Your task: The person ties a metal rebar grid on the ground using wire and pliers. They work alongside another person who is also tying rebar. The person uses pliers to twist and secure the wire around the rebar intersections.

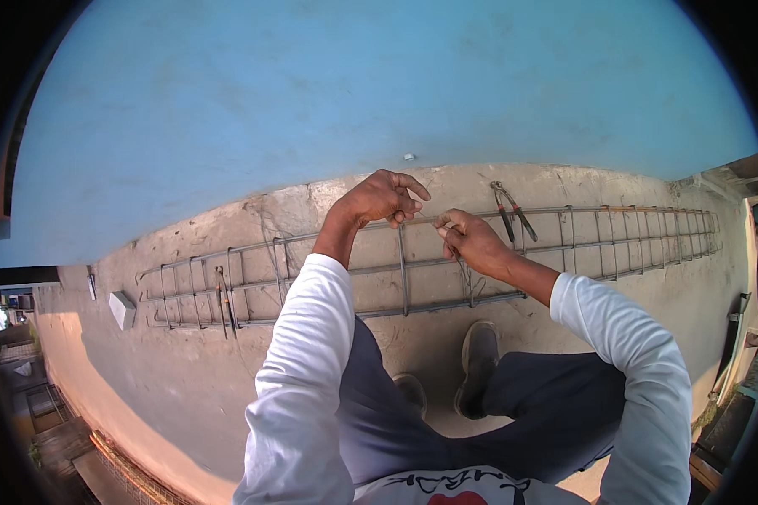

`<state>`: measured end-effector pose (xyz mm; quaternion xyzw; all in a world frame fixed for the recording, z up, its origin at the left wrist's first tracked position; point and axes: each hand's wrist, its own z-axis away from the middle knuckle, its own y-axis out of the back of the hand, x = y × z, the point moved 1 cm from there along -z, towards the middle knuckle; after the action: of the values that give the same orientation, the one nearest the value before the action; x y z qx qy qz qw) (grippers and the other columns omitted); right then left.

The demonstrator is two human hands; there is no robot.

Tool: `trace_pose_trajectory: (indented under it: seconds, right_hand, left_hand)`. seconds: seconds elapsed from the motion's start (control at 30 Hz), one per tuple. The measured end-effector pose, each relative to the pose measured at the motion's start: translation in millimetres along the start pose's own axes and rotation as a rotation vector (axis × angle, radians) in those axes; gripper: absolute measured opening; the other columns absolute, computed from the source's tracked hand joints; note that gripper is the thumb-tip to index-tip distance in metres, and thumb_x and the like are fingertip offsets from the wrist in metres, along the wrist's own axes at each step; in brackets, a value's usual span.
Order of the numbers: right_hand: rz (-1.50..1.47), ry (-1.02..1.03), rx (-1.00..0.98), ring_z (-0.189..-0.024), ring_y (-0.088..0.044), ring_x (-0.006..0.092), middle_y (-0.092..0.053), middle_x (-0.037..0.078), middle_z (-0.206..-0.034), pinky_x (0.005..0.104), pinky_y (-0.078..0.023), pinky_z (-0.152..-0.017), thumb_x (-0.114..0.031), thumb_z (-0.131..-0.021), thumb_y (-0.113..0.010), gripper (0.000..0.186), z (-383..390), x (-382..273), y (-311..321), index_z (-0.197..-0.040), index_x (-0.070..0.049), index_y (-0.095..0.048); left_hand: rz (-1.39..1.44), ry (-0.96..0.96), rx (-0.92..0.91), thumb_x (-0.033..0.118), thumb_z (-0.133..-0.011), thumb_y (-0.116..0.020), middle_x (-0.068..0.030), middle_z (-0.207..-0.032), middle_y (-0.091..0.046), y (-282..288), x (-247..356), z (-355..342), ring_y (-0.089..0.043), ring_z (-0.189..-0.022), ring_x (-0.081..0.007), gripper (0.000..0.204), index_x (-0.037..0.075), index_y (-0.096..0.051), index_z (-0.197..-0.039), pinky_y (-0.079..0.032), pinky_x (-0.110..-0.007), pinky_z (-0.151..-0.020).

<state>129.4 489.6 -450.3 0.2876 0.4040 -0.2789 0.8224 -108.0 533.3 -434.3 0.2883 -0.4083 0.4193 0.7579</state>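
A long steel rebar cage (404,271) with several stirrups lies across the concrete floor in front of me. My left hand (385,199) hovers above its far bar, fingers curled, with the index finger and thumb apart and nothing visible between them. Close by on the right, my right hand (472,241) is over the cage, thumb and forefinger pinched together. Whatever lies in that pinch is too small to make out. Thin wire ends (466,278) show just below the right hand, by the near bars. Pincers (514,210) with red and black handles rest across the far bar, right of my right hand.
A second hand tool with long handles (225,303) lies over the cage's left part. The blue wall (379,84) rises along the far side, with a small white object (409,156) at its foot. A pale block (122,310) sits at left. My shoes (478,362) are close to the near bar.
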Motion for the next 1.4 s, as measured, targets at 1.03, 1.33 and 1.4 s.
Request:
trace_pose_trajectory:
  seconds: [1.03,1.33,1.4]
  right_hand:
    - [-0.884,-0.465,0.450,-0.048,-0.047,0.0137,-0.056,0.001,-0.064,0.0326,-0.042,-0.043,-0.017,-0.102,-0.062,0.018,-43.4,142.2,-177.2,-0.114,-0.006,-0.072]
    - [-0.518,-0.287,0.650,-0.053,-0.051,0.0117,-0.065,0.003,-0.072,0.0325,-0.043,-0.050,-0.015,-0.099,-0.066,0.018,-65.4,162.2,-201.6,-0.112,-0.008,-0.076]
    - [-0.528,-0.299,0.659,-0.055,-0.052,0.0114,-0.067,0.003,-0.074,0.0314,-0.043,-0.053,-0.013,-0.098,-0.066,0.017,-64.0,155.4,-201.5,-0.110,-0.006,-0.077]
  left_hand:
    - [-0.893,0.115,0.109,0.029,-0.087,-0.073,-0.0129,-0.102,-0.075,-63.8,-159.3,-52.9,-0.071,-0.098,-0.0314,0.026,0.007,-0.077,-0.101,-0.055,-0.043,-0.088]
    - [-0.794,0.215,0.126,0.033,-0.095,-0.066,-0.0163,-0.110,-0.073,-65.2,-144.8,-33.4,-0.069,-0.106,-0.0350,0.028,0.011,-0.074,-0.110,-0.054,-0.046,-0.092]
    - [-0.817,0.182,0.149,0.031,-0.097,-0.064,-0.0174,-0.109,-0.073,-67.0,-143.3,-20.6,-0.068,-0.106,-0.0371,0.027,0.011,-0.073,-0.111,-0.054,-0.047,-0.091]
